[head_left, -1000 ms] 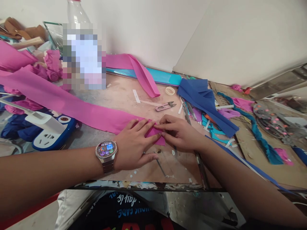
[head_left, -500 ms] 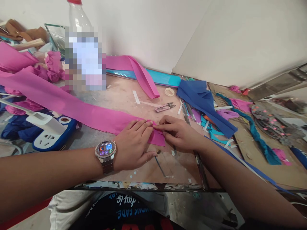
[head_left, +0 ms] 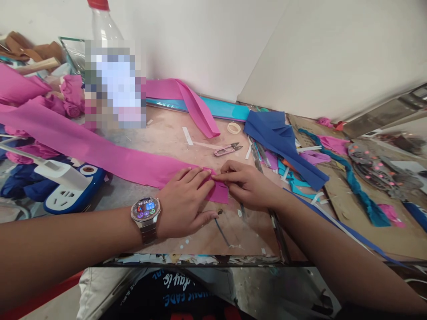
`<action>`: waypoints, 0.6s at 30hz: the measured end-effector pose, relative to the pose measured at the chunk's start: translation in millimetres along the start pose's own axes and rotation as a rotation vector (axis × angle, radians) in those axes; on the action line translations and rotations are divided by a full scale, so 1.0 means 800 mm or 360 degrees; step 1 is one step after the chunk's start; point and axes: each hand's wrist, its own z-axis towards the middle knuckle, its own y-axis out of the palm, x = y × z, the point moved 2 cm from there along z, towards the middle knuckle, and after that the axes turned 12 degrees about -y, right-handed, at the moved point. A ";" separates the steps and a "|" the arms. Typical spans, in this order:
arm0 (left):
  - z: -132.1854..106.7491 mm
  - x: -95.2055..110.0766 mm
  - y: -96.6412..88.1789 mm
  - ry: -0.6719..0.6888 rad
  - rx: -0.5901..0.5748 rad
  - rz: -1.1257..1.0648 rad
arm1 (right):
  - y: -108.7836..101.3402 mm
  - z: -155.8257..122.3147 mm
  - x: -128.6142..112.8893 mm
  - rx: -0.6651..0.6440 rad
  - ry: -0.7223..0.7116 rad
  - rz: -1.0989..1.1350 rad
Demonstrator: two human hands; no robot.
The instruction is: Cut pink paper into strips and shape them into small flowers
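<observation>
A long pink fabric strip (head_left: 126, 164) runs from the left side across the table to its near end under my hands. My left hand (head_left: 185, 200), with a watch (head_left: 146, 210) on its wrist, lies flat on the strip, fingers stretched toward its far edge and thumb apart on the table. My right hand (head_left: 245, 183) pinches the strip near its right end, thumb and index finger together beside the left fingertips. Exactly what the pinched bit looks like is hidden by the fingers. Just beyond lies a pair of thread snips (head_left: 228, 150).
A power strip (head_left: 71, 189) with a plugged-in charger (head_left: 63, 171) sits at the left. Behind stand a red-capped bottle (head_left: 105, 26) and a blurred-out patch. Blue fabric (head_left: 283, 142), a tape roll (head_left: 234, 128) and a teal twisted strip (head_left: 353, 182) lie to the right.
Both hands stay almost in place on the pink strip. The view has shifted very slightly, and the right fingers still pinch at the same spot.
</observation>
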 end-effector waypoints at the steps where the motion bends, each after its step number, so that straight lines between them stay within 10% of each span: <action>1: 0.000 0.000 0.000 0.0004 -0.0001 0.0007 | 0.000 0.000 0.000 -0.0003 0.0004 -0.0002; 18: 0.000 0.000 0.000 0.0011 0.0011 0.0025 | -0.002 0.001 -0.003 0.0047 -0.0044 -0.0073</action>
